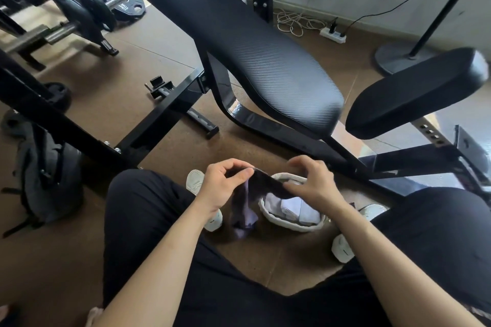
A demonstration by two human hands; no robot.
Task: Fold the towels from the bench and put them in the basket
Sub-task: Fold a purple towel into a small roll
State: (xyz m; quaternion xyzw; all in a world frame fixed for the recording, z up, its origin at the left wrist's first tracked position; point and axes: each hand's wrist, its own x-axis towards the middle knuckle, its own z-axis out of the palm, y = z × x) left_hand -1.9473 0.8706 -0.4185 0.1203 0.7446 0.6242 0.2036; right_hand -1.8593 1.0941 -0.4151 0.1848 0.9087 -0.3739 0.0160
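Left hand: pinching the dark towel's left end, thumb against fingers.
Right hand: fingers curled, pinching the same towel's other end, right above the basket.
Dark towel: stretched between both hands, purple side hanging down beside the basket's left rim.
Basket: white, on the floor between the person's shoes, folded white towels inside.
Table: black, padded, slanting up just beyond.
Weight plate: far left, on the floor.
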